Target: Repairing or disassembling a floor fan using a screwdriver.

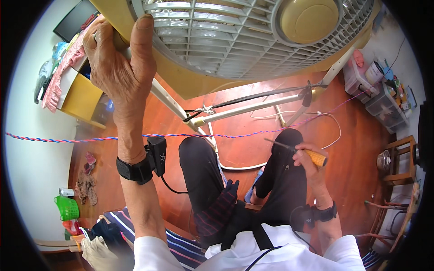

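Note:
A large cream fan [217, 40] with a slatted grille and a round centre cap stands before me on a white tube stand [253, 108]. My left hand [120, 65] is closed around the upper left edge of its casing, thumb against the near side; the fingertips are partly hidden. Over my right knee, my right hand [309, 165] holds a screwdriver [318, 158] by its yellow-orange handle. Its thin shaft points up and left, apart from the fan. A black cord [257, 95] is tied along the stand's crossbar.
A twisted red-and-blue wire [190, 135] stretches across the view in front of me. White cable [338, 131] loops on the wooden floor behind the stand. Plastic bins [384, 108] and a wooden stool [400, 160] are at the right; a green basket [66, 207] is at the left.

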Demonstrator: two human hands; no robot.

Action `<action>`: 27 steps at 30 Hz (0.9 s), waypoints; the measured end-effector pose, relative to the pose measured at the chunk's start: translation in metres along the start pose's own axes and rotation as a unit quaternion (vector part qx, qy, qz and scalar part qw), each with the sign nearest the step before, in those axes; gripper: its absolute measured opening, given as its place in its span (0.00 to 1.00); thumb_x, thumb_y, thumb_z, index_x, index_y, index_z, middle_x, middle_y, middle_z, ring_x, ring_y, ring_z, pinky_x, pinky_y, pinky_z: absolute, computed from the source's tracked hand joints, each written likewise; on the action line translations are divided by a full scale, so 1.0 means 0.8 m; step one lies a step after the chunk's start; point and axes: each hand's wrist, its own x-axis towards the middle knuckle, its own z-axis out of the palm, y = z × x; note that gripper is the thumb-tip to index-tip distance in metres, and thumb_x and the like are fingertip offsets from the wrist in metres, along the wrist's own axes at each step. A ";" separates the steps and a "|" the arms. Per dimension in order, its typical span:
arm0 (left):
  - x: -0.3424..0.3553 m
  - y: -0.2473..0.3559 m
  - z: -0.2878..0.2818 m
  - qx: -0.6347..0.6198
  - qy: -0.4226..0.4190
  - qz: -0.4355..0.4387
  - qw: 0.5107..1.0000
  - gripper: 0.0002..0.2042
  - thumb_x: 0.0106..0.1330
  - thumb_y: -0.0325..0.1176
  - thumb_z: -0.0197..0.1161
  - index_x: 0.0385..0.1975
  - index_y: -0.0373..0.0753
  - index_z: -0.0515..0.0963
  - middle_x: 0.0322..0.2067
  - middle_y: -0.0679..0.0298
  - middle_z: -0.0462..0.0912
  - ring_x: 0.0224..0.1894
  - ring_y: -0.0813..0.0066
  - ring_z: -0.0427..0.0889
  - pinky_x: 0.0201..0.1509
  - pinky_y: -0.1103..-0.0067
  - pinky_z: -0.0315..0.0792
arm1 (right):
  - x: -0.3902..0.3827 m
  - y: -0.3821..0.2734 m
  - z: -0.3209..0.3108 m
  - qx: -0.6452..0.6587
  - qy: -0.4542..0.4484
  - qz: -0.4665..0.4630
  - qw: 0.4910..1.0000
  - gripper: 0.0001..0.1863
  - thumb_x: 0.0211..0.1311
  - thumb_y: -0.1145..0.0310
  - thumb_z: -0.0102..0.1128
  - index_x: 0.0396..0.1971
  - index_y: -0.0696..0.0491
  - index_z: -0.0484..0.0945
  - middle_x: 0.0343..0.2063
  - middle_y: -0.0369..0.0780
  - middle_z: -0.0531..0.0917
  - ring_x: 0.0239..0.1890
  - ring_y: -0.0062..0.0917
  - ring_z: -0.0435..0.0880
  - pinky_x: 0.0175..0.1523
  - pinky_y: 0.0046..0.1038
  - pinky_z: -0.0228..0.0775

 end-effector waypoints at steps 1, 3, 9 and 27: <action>0.001 -0.001 -0.001 0.001 0.000 0.000 1.000 0.17 0.60 0.44 0.57 0.37 0.35 0.74 0.35 0.59 0.72 0.38 0.67 0.69 0.45 0.74 0.64 | 0.004 -0.007 0.000 0.036 0.013 -0.012 0.999 0.08 0.54 0.73 0.58 0.31 0.61 0.76 0.21 0.39 0.78 0.21 0.18 0.77 0.28 0.17 0.70; 0.002 -0.002 -0.003 0.008 -0.006 0.007 1.000 0.17 0.60 0.44 0.57 0.38 0.35 0.74 0.37 0.58 0.73 0.39 0.66 0.69 0.46 0.75 0.64 | 0.010 -0.020 0.001 0.075 0.046 -0.033 0.996 0.10 0.57 0.71 0.53 0.35 0.62 0.74 0.21 0.41 0.78 0.19 0.19 0.76 0.26 0.17 0.68; 0.003 -0.002 -0.001 0.018 -0.008 0.009 1.000 0.17 0.61 0.44 0.56 0.38 0.35 0.74 0.37 0.57 0.73 0.41 0.64 0.71 0.48 0.75 0.64 | 0.031 -0.046 0.002 0.172 0.073 -0.096 0.978 0.14 0.60 0.67 0.50 0.39 0.62 0.72 0.23 0.44 0.79 0.19 0.22 0.75 0.26 0.20 0.66; 0.004 -0.010 -0.002 0.020 -0.018 0.017 0.999 0.16 0.59 0.46 0.60 0.31 0.36 0.76 0.31 0.61 0.74 0.36 0.69 0.72 0.42 0.76 0.66 | 0.060 -0.058 0.033 0.227 0.099 -0.096 0.964 0.15 0.59 0.66 0.53 0.40 0.61 0.73 0.27 0.45 0.80 0.20 0.20 0.76 0.26 0.20 0.67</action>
